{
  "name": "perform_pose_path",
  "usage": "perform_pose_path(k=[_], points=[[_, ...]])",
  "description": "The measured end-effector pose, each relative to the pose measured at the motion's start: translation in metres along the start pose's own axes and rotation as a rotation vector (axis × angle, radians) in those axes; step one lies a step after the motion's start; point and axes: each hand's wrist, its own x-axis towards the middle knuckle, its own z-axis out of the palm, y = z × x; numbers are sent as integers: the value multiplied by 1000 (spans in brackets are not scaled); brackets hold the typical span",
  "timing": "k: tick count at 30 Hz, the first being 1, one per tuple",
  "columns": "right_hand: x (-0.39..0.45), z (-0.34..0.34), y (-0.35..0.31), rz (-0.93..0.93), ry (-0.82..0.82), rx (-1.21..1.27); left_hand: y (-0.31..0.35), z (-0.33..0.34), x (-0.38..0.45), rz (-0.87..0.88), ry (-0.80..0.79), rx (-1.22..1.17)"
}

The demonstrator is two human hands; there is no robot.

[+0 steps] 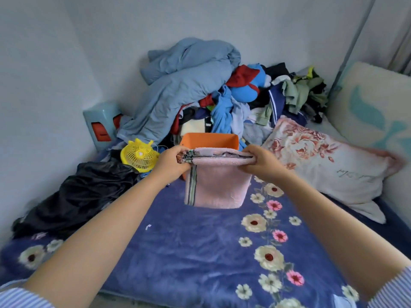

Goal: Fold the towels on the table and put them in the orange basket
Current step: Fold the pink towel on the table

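A pink towel [216, 185] with dark stripes along its left edge hangs folded in the air in front of the orange basket [210, 140]. My left hand [172, 162] grips its upper left corner, where the striped ends are bunched. My right hand [259, 160] pinches the upper right corner at the fold. The towel's lower half hangs free just above the blue floral blanket [200, 252]. The towel hides most of the basket's front; only the rim and inner back wall show.
A heap of clothes and a light blue quilt [189, 81] rises behind the basket. Left of it lie a yellow fan [139, 155] and black fabric [84, 196]. A floral pillow [322, 165] rests at the right, with a teal stool [100, 123] by the wall.
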Motion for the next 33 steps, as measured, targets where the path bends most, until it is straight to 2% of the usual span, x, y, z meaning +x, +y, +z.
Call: perform_pose_path(k=[12, 21, 28, 33], points=[[241, 10, 80, 82, 10, 29, -44, 32, 237, -78, -16, 16], [368, 74, 126, 122, 60, 50, -121, 49, 360, -150, -10, 19], [449, 141, 155, 225, 88, 50, -208, 59, 455, -178, -159, 21], [492, 187, 185, 324, 79, 117, -270, 93, 507, -256, -261, -19]])
